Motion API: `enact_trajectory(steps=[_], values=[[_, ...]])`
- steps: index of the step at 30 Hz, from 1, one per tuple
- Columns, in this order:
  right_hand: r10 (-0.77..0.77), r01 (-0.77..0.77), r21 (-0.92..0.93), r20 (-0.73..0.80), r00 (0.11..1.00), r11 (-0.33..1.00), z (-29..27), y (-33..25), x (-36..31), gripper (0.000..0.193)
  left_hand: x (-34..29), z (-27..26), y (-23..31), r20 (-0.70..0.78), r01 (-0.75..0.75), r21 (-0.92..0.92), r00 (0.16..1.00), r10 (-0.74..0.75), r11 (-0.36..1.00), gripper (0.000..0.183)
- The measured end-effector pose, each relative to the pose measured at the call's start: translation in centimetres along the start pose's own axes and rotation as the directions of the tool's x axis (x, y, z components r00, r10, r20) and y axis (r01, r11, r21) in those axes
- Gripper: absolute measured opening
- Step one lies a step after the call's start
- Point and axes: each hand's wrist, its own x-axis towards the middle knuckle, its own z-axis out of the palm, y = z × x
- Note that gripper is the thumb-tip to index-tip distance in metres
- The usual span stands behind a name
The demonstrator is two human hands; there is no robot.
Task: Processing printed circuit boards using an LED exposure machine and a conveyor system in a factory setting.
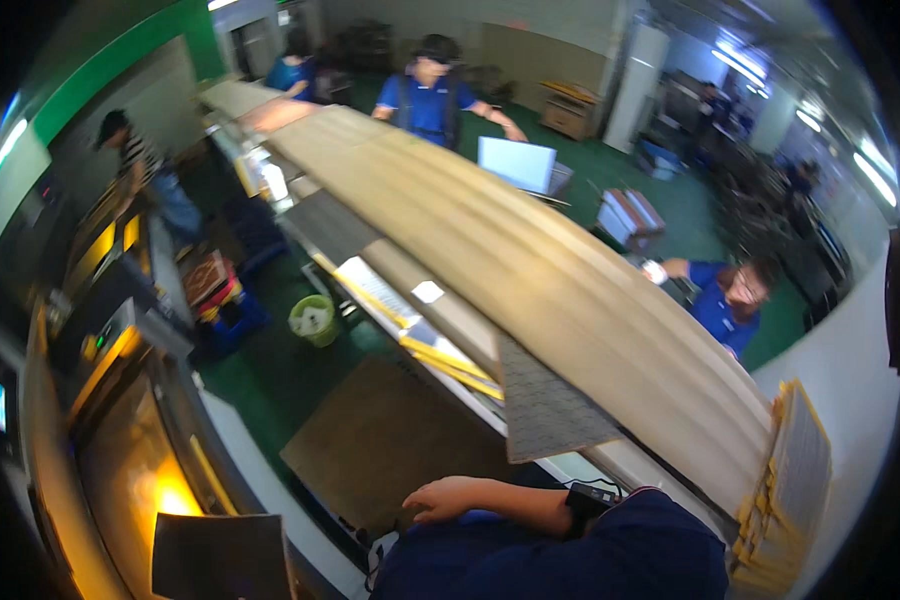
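Observation:
My right hand (445, 498) reaches across my body at the lower middle, its fingers loosely bent and apart. Nothing shows in it. A black device (592, 497) is strapped around that wrist. Beyond the forearm, a dark grey patterned sheet (552, 405) lies on the near edge of the long bench, one corner jutting over the side. A long, wavy tan sheet (530, 255) covers most of the bench. My left hand is not in view. At the lower left stands a dark square panel (220, 555); whether anything holds it is hidden.
Yellow-edged panels (785, 480) are stacked at the bench's right end. A machine (135, 470) glows orange at the left. A green bin (313, 320) stands on the floor. Co-workers stand beyond the bench, one (722, 298) near its right side; another person (150, 175) bends at the far left.

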Motion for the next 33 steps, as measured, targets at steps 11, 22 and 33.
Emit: enact_trajectory(steps=[11,22,33], values=[[0.027,-0.006,-0.193,0.109,0.994,0.981,0.4,-9.5,18.7,0.051,10.4,-13.1,-2.1,-0.582,0.383,0.693,0.797,0.16,0.611,0.073],[-0.373,0.488,-0.306,0.366,0.853,0.817,1.2,-30.4,34.0,0.052,6.6,-19.0,-8.6,-0.129,0.084,0.934,0.986,0.108,0.346,0.081],[-0.996,0.745,-0.667,0.067,0.052,-0.006,0.1,-58.8,41.2,0.047,6.7,-19.6,-11.0,-0.2,0.041,0.886,0.933,0.301,0.463,0.081]])
